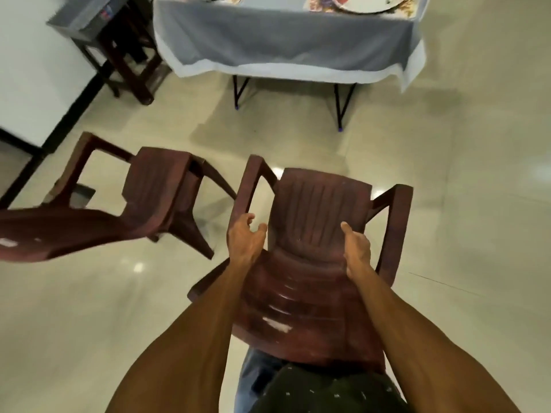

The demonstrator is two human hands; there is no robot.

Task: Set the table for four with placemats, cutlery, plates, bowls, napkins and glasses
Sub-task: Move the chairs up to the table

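Chair [310, 234] number one, a dark red plastic one with arms, is right in front of the person, seen from the head camera, with its back close to the person's body and its seat facing the table [286, 46]. It looks light and stiff, so it should lift or slide without much work, but the smooth plastic may be a bit slippery and the legs could scrape the shiny floor [477, 204]. The best place to take hold looks like the two sides of the back, or the arm rails. The left hand [246, 238] is at the left edge of the back, near the arm rail, with its fingers curled but not closed round anything that I can see, so it looks loose. The right hand [356, 251] is on the right edge of the back with the thumb on top; its fingers are hidden behind the edge, so I cannot tell if it grips. A second chair [155, 198] of the same kind is just beside the first one on the left and looks tipped, and it could bump. The table, well apart up ahead, has a grey cloth, and plates [366, 4] on flowery mats [316, 3] show at its top edge. Some dark stools [131, 64] stand by the wall to the left of the table.
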